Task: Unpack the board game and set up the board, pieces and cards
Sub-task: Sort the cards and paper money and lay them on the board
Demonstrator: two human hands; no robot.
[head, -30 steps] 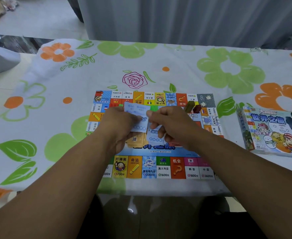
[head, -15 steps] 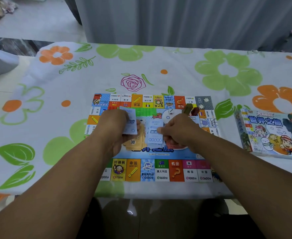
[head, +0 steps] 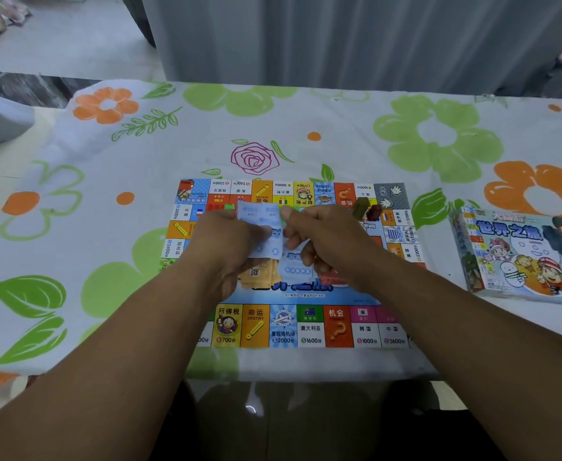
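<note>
- Pale-blue cards (head: pixel 262 224) are gripped in the left hand (head: pixel 223 251) at the centre of the frame, and their top edge is pinched by the right hand (head: pixel 329 237).
- Beneath the hands, an orange pile (head: pixel 260 277) and a blue pile (head: pixel 294 269) are laid on the board (head: pixel 283 327), which is spread flat mid-frame.
- Two cards could be peeled off together if the thin sheets cling.
- The loose piles could be scattered by a brushing wrist, and the pieces (head: pixel 367 209) at the board's upper right could be toppled.
</note>
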